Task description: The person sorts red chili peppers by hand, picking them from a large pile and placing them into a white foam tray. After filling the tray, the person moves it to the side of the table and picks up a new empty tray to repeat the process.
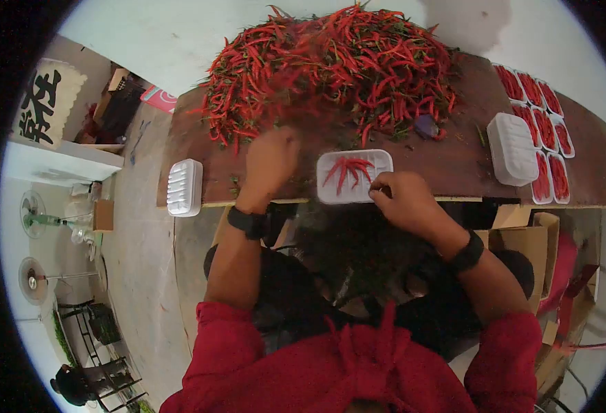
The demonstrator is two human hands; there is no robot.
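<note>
A white foam tray [327,191] lies near the table's front edge, with several red chili peppers [348,168] fanned out in it. My right hand [406,199] is at the tray's lower right corner, fingertips curled together in a pinch; what is between them, if anything, is hidden. To the left of the tray, my left hand [272,165] is over the table, below the big heap of red chili peppers [330,69]. Its fingers are smeared by motion, so their grip does not show.
Stacks of white trays stand at the left [185,187] and right [513,149]. Beyond the right stack lie several filled trays of chilies [544,127]. A dark purple object [426,126] sits by the heap. Cardboard boxes [523,241] are below the table. A person [86,383] is far left.
</note>
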